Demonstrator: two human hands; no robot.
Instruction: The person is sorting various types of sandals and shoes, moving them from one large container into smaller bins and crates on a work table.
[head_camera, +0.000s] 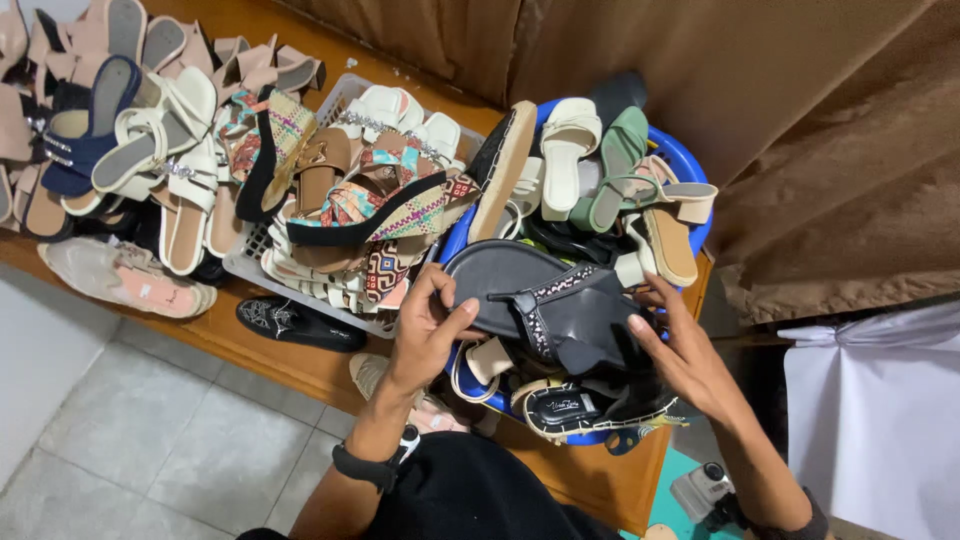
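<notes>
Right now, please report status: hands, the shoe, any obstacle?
Left hand and right hand both gripping black flat sandal. Sandal over blue basket. Loose shoes crowd all around.

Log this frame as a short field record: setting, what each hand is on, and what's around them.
Setting: wooden table heaped with shoes
Left hand: gripping the edge of a black flat sandal
Right hand: fingers on the same sandal's far side
Container below: blue basket full of sandals
Beside it: white crate with patterned wedges
Wrist: black watch on the left arm

Sandal (530, 290) atop tub (690, 160), right of basket (250, 262).
</notes>
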